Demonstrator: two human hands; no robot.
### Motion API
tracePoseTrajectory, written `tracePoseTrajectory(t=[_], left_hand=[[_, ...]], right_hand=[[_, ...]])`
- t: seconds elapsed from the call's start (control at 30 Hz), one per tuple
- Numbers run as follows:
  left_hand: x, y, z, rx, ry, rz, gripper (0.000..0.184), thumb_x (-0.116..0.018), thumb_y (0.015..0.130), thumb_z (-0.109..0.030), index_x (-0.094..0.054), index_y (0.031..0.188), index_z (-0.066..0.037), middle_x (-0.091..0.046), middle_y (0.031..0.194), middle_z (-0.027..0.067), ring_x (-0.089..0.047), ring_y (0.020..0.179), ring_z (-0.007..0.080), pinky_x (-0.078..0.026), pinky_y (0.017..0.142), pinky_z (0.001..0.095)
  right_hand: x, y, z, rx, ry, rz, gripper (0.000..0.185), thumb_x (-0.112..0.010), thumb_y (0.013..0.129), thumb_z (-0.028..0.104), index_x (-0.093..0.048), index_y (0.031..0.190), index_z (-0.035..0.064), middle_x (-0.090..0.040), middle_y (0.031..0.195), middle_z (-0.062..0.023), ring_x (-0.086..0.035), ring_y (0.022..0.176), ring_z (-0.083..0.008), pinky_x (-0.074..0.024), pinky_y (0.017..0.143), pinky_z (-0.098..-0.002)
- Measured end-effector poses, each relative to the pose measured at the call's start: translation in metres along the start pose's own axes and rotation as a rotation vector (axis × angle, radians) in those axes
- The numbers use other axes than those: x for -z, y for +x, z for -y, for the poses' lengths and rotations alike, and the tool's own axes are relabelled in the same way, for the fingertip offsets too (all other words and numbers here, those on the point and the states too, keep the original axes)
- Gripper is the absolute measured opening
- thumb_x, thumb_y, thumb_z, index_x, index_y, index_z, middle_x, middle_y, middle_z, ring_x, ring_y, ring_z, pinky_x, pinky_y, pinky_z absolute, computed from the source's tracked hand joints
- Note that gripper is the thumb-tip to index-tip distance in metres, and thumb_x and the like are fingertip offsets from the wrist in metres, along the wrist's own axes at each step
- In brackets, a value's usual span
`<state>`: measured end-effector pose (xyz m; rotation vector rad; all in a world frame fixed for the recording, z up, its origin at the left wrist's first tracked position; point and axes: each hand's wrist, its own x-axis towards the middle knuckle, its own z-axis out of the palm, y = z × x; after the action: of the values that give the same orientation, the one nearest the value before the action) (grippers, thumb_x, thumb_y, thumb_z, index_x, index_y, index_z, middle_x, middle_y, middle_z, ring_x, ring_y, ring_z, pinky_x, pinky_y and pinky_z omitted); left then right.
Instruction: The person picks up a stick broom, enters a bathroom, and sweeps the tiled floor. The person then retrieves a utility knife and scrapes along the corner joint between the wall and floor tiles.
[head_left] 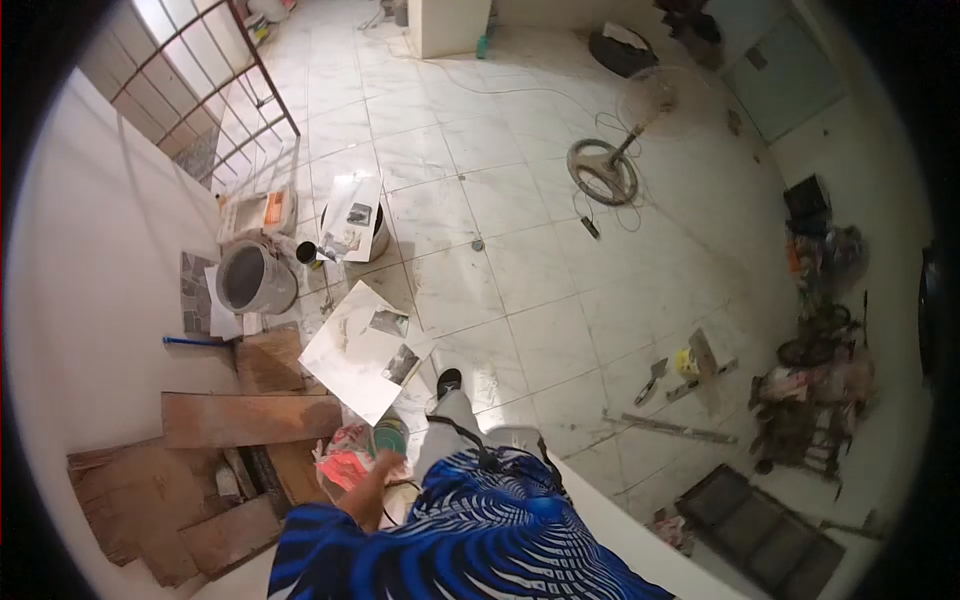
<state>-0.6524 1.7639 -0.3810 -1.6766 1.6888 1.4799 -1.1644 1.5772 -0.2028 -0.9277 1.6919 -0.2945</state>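
Observation:
My left hand (384, 465) reaches down at the lower middle, beside a green round object (390, 437) and a red and white plastic bag (348, 460). Its fingers are too small and blurred to make out, so whether it holds anything is unclear. My right hand does not show. Just ahead of the bag, a white tile (352, 345) with grey patches lies on the floor. Farther off, another white board (350, 215) with a dark trowel-like piece rests on top of a bucket.
A grey bucket (252, 278) and brown boards (250, 418) are on the left. A fan (603, 172) stands ahead. Trowels (652, 381), a long metal bar (680, 428) and a dark rack (760, 530) lie right. A metal gate (215, 85) is at the upper left.

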Motion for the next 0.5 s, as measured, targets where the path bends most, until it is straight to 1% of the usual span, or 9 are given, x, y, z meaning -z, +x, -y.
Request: tracePoseTrajectory(t=[0.03, 0.07, 0.13, 0.17, 0.2, 0.23, 0.33, 0.4, 0.5], left_hand=[[0.032, 0.022, 0.007, -0.173, 0.285, 0.025, 0.033, -0.062, 0.085, -0.034, -0.073, 0.088, -0.003, -0.073, 0.083, 0.0104, -0.07, 0.068, 0.0244, -0.056, 0.061, 0.0412], [0.074, 0.049, 0.012, -0.3, 0.409, 0.04, 0.032, -0.063, 0.084, -0.034, -0.073, 0.088, -0.004, -0.073, 0.082, 0.0098, -0.071, 0.069, 0.0248, -0.056, 0.062, 0.0421], [0.165, 0.075, -0.018, 0.257, -0.978, -0.253, 0.029, -0.064, 0.083, -0.03, -0.072, 0.087, -0.003, -0.073, 0.079, 0.0108, -0.069, 0.062, 0.0212, -0.054, 0.052, 0.0339], [0.223, 0.08, -0.04, 0.286, -0.968, -0.382, 0.032, -0.062, 0.084, -0.032, -0.073, 0.082, -0.002, -0.072, 0.075, 0.0114, -0.068, 0.059, 0.0198, -0.055, 0.055, 0.0342], [0.273, 0.106, -0.04, 0.194, -0.76, -0.432, 0.035, -0.061, 0.085, -0.034, -0.073, 0.075, -0.002, -0.071, 0.069, 0.011, -0.068, 0.059, 0.0198, -0.055, 0.058, 0.0347], [0.321, 0.127, -0.049, 0.174, -0.757, -0.499, 0.037, -0.062, 0.084, -0.035, -0.072, 0.069, -0.003, -0.069, 0.063, 0.0105, -0.068, 0.058, 0.0203, -0.055, 0.061, 0.0363], [0.458, 0.2, -0.062, 0.103, -0.599, -0.571, 0.041, -0.063, 0.083, -0.041, -0.074, 0.069, -0.004, -0.07, 0.065, 0.0116, -0.068, 0.06, 0.023, -0.054, 0.064, 0.0389], [0.556, 0.22, -0.088, 0.081, -0.641, -0.624, 0.041, -0.065, 0.086, -0.042, -0.075, 0.077, -0.003, -0.07, 0.066, 0.009, -0.067, 0.06, 0.02, -0.054, 0.062, 0.0373], [0.67, 0.265, -0.123, -0.021, -0.702, -0.713, 0.051, -0.061, 0.085, -0.052, -0.075, 0.068, -0.006, -0.071, 0.067, 0.0118, -0.069, 0.063, 0.0234, -0.054, 0.068, 0.0404]], right_hand=[[-0.005, 0.005, 0.003, -0.034, -0.054, 0.03, 0.032, -0.054, 0.089, 0.028, -0.067, 0.077, 0.0019, -0.065, 0.075, -0.0144, -0.063, 0.067, -0.0314, -0.0495, 0.059, -0.0445], [-0.007, 0.015, 0.007, -0.061, -0.109, 0.062, 0.032, -0.054, 0.089, 0.029, -0.067, 0.077, 0.0018, -0.065, 0.076, -0.0144, -0.063, 0.067, -0.0314, -0.0497, 0.06, -0.0445], [-0.006, 0.031, 0.013, -0.13, -0.2, 0.11, 0.032, -0.054, 0.089, 0.029, -0.068, 0.078, 0.0017, -0.066, 0.076, -0.0144, -0.063, 0.067, -0.0312, -0.05, 0.06, -0.0446], [-0.005, 0.042, 0.021, -0.162, -0.233, 0.122, 0.032, -0.054, 0.089, 0.029, -0.068, 0.078, 0.0017, -0.066, 0.076, -0.0144, -0.063, 0.067, -0.0312, -0.0501, 0.06, -0.0447], [-0.003, 0.055, 0.034, -0.189, -0.264, 0.133, 0.033, -0.054, 0.089, 0.029, -0.068, 0.078, 0.0017, -0.067, 0.077, -0.0144, -0.064, 0.067, -0.0311, -0.0503, 0.06, -0.0447], [-0.002, 0.07, 0.047, -0.208, -0.301, 0.146, 0.033, -0.054, 0.089, 0.029, -0.069, 0.079, 0.0016, -0.067, 0.077, -0.0144, -0.064, 0.067, -0.031, -0.0505, 0.06, -0.0447], [-0.001, 0.131, 0.096, -0.21, -0.463, 0.186, 0.033, -0.054, 0.089, 0.029, -0.069, 0.08, 0.0015, -0.068, 0.078, -0.0144, -0.064, 0.067, -0.0308, -0.0509, 0.06, -0.0448], [0.004, 0.184, 0.133, -0.186, -0.611, 0.218, 0.034, -0.054, 0.089, 0.03, -0.07, 0.08, 0.0014, -0.068, 0.078, -0.0144, -0.065, 0.067, -0.0307, -0.0512, 0.06, -0.0449], [0.025, 0.263, 0.194, -0.112, -0.88, 0.294, 0.034, -0.054, 0.089, 0.03, -0.071, 0.081, 0.0013, -0.069, 0.079, -0.0144, -0.065, 0.067, -0.0305, -0.0517, 0.06, -0.045]])
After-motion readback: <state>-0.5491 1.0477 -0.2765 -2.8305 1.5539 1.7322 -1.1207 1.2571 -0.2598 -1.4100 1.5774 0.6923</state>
